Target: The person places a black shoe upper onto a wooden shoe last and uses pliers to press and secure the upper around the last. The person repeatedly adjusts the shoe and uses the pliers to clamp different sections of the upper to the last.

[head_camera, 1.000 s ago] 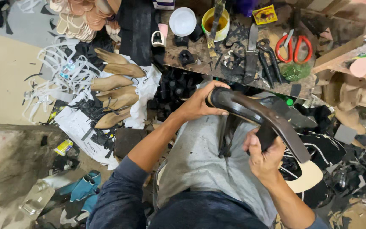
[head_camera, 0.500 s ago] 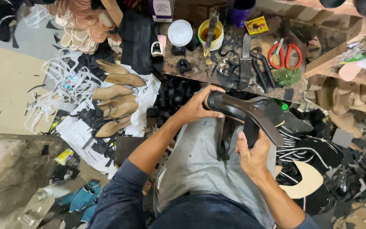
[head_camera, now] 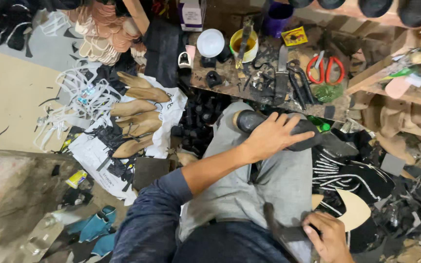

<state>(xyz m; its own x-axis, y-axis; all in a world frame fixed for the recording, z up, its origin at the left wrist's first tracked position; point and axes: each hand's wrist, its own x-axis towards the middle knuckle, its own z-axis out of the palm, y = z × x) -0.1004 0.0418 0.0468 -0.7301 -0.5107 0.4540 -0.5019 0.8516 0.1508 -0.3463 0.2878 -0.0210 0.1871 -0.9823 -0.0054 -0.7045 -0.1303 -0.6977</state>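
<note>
Pressing down with spread fingers, the left hand (head_camera: 269, 136) lies flat on a black shoe (head_camera: 278, 130) across the knee, while the right hand (head_camera: 328, 238) clenches around a dark tool handle (head_camera: 281, 231) by the hip. Behind stand a white and purple box (head_camera: 191, 13), a yellow label (head_camera: 294, 36) and a yellow cup (head_camera: 243, 45) on the cluttered workbench (head_camera: 230, 78). Tan shoe lasts (head_camera: 135, 122) lie on printed white paper (head_camera: 169, 117) over the scrap-strewn floor.

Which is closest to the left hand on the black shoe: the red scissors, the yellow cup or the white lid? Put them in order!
From the left hand:
1. Red scissors, up and to the right on the bench.
2. Yellow cup, straight above.
3. White lid, above, further left.
</note>
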